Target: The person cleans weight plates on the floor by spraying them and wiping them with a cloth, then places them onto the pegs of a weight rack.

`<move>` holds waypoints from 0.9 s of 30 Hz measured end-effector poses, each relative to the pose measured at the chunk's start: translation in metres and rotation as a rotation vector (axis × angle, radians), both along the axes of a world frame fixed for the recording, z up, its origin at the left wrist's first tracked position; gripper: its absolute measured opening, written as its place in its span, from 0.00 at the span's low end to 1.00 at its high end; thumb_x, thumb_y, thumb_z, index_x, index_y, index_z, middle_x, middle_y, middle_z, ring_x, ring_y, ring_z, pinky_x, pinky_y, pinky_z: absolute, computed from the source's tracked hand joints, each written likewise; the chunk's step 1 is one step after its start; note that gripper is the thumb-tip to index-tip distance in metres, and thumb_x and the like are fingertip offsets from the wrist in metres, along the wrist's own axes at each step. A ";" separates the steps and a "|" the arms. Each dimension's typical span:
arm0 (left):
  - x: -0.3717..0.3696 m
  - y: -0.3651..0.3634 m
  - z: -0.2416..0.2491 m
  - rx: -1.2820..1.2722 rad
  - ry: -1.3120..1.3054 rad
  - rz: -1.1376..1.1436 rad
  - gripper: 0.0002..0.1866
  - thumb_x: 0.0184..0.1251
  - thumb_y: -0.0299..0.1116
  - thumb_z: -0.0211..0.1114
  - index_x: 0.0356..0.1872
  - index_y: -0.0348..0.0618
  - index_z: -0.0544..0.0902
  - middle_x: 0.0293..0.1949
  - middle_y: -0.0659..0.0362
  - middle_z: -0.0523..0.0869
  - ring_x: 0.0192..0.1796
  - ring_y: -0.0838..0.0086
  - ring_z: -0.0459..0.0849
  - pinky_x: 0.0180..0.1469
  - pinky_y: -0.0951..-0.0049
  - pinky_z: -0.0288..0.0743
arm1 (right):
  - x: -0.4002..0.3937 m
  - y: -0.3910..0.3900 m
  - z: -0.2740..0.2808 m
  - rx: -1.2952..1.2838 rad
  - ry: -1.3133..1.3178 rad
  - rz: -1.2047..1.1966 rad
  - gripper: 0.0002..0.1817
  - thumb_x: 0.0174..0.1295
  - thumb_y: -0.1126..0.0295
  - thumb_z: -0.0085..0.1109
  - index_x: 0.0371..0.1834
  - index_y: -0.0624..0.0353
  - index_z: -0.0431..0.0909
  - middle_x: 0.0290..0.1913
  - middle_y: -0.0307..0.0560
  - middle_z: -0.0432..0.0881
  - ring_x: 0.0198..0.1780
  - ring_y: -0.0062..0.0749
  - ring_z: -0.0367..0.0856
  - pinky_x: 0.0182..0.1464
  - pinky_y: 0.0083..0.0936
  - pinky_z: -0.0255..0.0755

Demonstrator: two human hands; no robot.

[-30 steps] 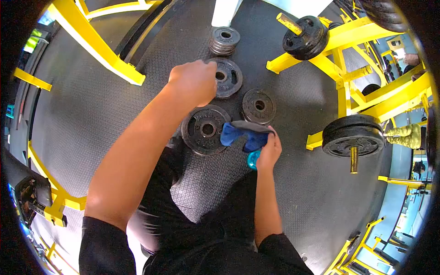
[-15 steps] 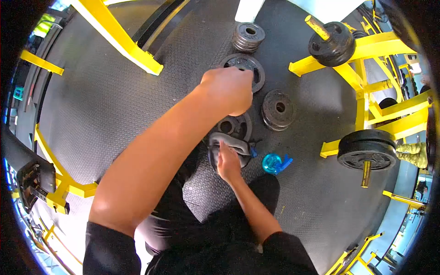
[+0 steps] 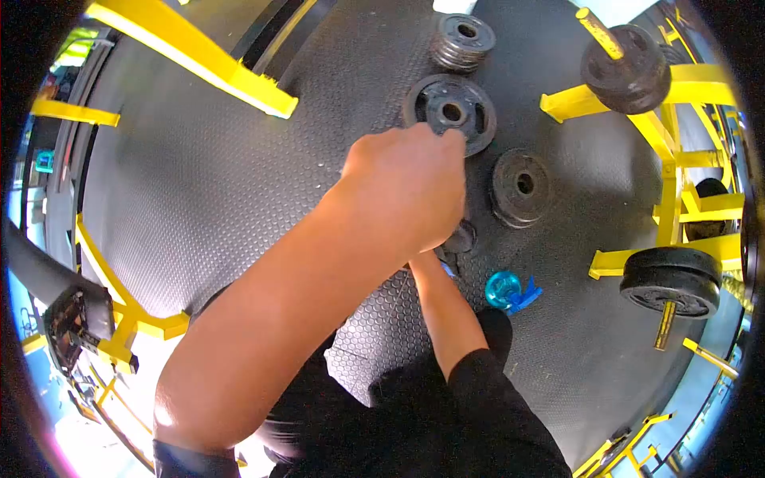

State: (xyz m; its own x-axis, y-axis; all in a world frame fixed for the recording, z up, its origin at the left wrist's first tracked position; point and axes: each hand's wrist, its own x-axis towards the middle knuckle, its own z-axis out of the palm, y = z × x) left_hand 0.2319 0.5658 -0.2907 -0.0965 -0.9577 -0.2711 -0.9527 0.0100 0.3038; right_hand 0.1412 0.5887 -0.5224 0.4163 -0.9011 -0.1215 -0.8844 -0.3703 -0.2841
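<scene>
My left hand (image 3: 408,179) is raised near the camera, fingers curled closed; whatever it may hold is hidden. Beyond its knuckles a large weight plate (image 3: 480,119) lies on the floor. My right forearm reaches up from below, and the right hand is hidden behind the left one. A small part of a dark round object (image 3: 462,237) shows just below my left hand. To the right of it stands a blue bottle (image 3: 503,290). More plates (image 3: 522,187) lie to the right of my left hand.
A stack of small plates (image 3: 462,44) sits at the top. Yellow racks with loaded plates (image 3: 669,280) stand on the right. Another yellow frame (image 3: 199,60) is at the upper left, and a padded bench part (image 3: 76,315) at the left edge.
The view has shifted, so the floor items appear further right. My left hand looks larger and now covers my right hand, the grey padded item and the nearest plate.
</scene>
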 end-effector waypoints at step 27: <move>0.008 0.003 -0.012 0.074 -0.007 -0.090 0.21 0.71 0.41 0.59 0.60 0.41 0.77 0.51 0.44 0.84 0.55 0.49 0.82 0.57 0.54 0.76 | -0.023 -0.034 -0.106 -0.200 -0.070 -0.291 0.40 0.70 0.45 0.46 0.79 0.58 0.54 0.81 0.56 0.52 0.79 0.59 0.49 0.78 0.55 0.43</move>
